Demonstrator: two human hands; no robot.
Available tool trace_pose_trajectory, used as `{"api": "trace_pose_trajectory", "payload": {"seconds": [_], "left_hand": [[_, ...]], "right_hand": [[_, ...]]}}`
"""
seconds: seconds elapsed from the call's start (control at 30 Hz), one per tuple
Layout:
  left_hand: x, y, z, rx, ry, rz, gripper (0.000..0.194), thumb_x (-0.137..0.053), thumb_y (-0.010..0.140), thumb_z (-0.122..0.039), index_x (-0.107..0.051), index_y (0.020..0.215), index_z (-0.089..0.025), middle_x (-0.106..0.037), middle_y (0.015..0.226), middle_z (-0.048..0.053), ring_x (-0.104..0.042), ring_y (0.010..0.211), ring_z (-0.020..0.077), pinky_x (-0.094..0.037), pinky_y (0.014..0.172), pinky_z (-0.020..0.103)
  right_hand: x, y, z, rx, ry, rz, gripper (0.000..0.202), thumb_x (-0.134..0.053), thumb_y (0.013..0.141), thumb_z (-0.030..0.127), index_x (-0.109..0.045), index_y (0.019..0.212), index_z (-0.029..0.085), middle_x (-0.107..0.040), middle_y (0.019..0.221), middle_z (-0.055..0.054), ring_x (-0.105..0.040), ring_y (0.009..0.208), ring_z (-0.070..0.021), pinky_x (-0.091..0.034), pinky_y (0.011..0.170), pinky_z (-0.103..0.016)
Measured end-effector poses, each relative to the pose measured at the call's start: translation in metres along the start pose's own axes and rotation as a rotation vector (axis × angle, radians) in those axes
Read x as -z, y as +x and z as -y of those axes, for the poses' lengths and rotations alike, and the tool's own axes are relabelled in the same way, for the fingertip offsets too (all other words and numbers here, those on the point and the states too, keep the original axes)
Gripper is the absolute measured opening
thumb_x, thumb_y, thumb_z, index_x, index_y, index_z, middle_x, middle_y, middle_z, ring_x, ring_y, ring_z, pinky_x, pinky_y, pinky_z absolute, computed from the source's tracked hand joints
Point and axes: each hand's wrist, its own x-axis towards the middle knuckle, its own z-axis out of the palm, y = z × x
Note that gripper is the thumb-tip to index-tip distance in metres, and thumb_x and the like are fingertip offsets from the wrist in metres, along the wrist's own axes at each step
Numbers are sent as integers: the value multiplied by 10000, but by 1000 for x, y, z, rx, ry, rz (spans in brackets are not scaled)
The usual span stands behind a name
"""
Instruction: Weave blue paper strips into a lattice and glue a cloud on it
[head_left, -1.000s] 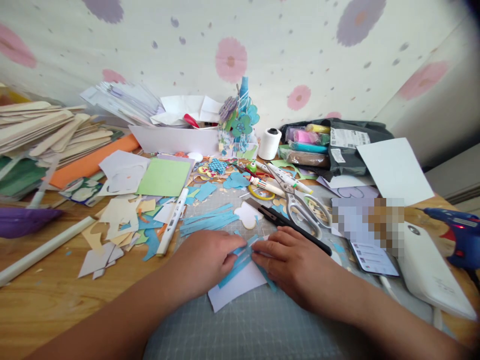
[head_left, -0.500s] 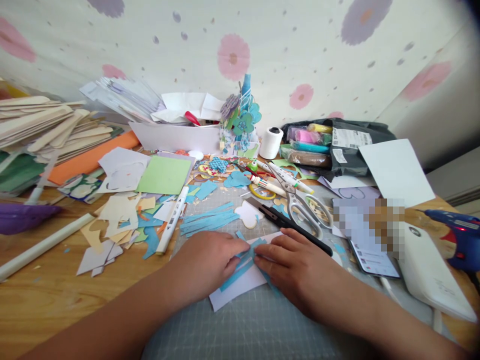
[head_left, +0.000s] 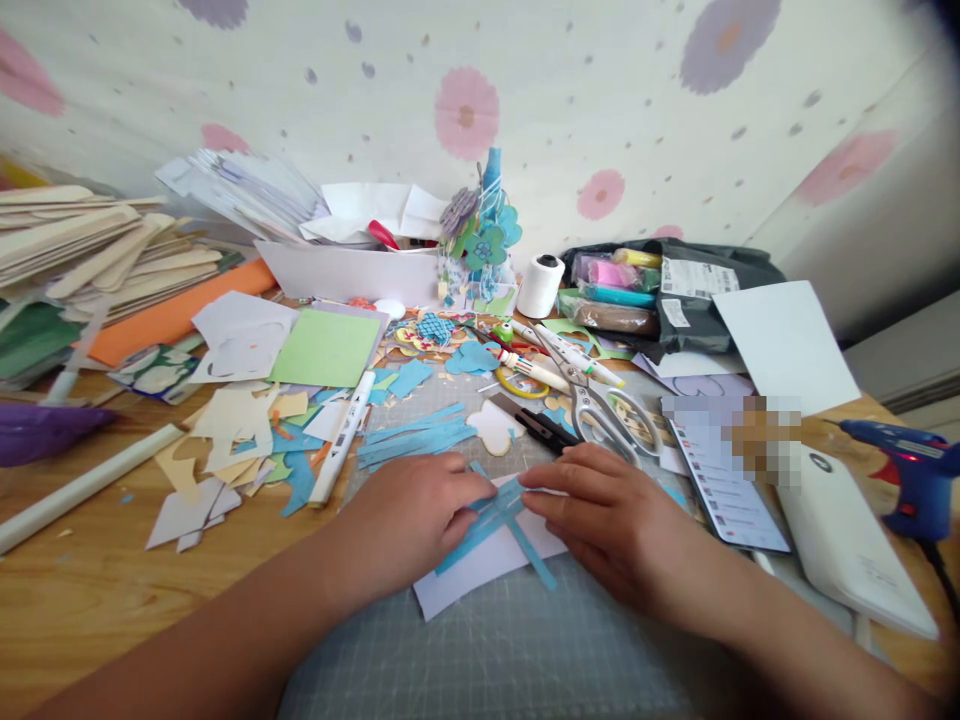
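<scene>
Left hand curled, right hand loosely extended, both at blue paper strips over pale paper; pinching: cannot tell.

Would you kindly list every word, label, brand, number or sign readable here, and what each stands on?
No text can be quoted with certainty.
Left marker: dark print along the barrel, too small to read.
Labels on the bag: print too blurred to read.
Phone: lines on the screen, too small to read, partly pixelated.
White device: dark emblem and faint print, neither legible.
</scene>
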Motion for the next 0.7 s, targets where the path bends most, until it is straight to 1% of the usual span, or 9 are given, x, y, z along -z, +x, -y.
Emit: {"api": "trace_pose_trajectory", "payload": {"seconds": [0.07,0.13,0.23,0.4,0.5,0.6,0.7], "left_hand": [[1,0,-1,2,-6,4,183,-487,914,-246,-662,958,-277,-583,819,9,-604,753,192,-370,618,284],[2,0,-1,8,-9,9,169,-497,908,-255,-661,950,-271,-580,816,9,-602,752,194,-370,619,285],[2,0,-1,19,-15,20,151,-527,897,-292,-663,958,-269,-579,817,10,-601,758,202,-372,621,288],[-1,0,0,22,-17,0,174,-583,869,-324,-663,1019,-289,-591,840,7,-603,765,207,-372,630,294],[-2,0,1,17,-19,-8,184,-591,865,-329,-662,1030,-291,-598,840,7,-606,770,209,-371,630,296],[-1,0,1,17,-17,-3,199,-572,877,-338,-661,1050,-292,-603,847,13,-611,781,218,-381,637,303],[0,0,0,6,3,4,198,-499,919,-313,-669,1016,-282,-601,832,20,-615,780,221,-385,633,306]], "right_hand": [[1,-1,-2,-15,2,-10,260,-484,925,116,-656,1114,167,-671,1162,-100,-588,963,-225,-461,854,-393],[1,-1,-3,-28,-4,43,256,-481,926,113,-669,1087,178,-671,1145,-94,-584,951,-222,-461,852,-390],[2,-2,-4,-62,-5,138,244,-476,929,111,-680,1039,186,-671,1061,-82,-577,906,-208,-459,834,-364],[5,-3,-4,-126,-44,182,232,-471,930,117,-673,1021,185,-643,972,-74,-548,847,-199,-439,776,-335],[3,-2,-3,-131,-101,235,238,-444,959,156,-654,1066,191,-615,885,-61,-522,792,-197,-418,739,-331],[-2,1,0,-120,-127,282,245,-422,976,180,-628,1108,199,-593,863,-50,-509,772,-194,-404,730,-329],[-4,4,2,-121,-120,327,223,-421,978,187,-619,1078,201,-586,878,-49,-512,794,-196,-403,750,-332]]}}
